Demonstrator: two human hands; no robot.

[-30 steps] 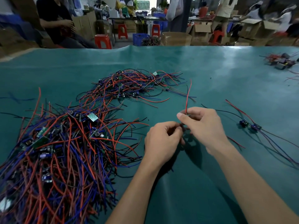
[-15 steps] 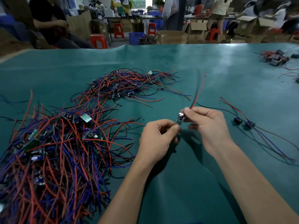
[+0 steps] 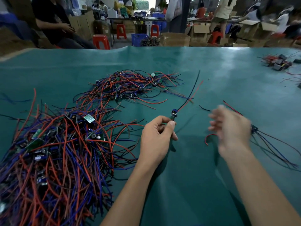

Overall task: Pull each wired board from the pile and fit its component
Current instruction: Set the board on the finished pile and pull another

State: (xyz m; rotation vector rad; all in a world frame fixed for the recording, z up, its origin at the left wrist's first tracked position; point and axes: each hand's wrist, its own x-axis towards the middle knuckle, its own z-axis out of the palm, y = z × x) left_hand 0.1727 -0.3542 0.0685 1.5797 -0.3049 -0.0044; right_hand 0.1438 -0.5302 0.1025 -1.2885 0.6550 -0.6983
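Nearest, on the left: big pile (image 3: 53, 154) of red, blue and black wired boards on the green mat (image 3: 187, 185). Centre: left hand (image 3: 157, 137), thumb and curled fingers pinching one wired board (image 3: 174, 114) from below, held above the mat, its red and black leads (image 3: 190, 93) rising away to the right. Beside it, apart: right hand (image 3: 231, 129), motion-blurred, fingers spread loose, holding nothing. Just right of that hand: finished boards (image 3: 254, 128), blue and black leads trailing right. Farther back: second, smaller tangle (image 3: 130, 86). Far right: small cluster of parts (image 3: 278, 62). Beyond the mat: red stools (image 3: 101, 41), cardboard boxes (image 3: 175, 39), other people.
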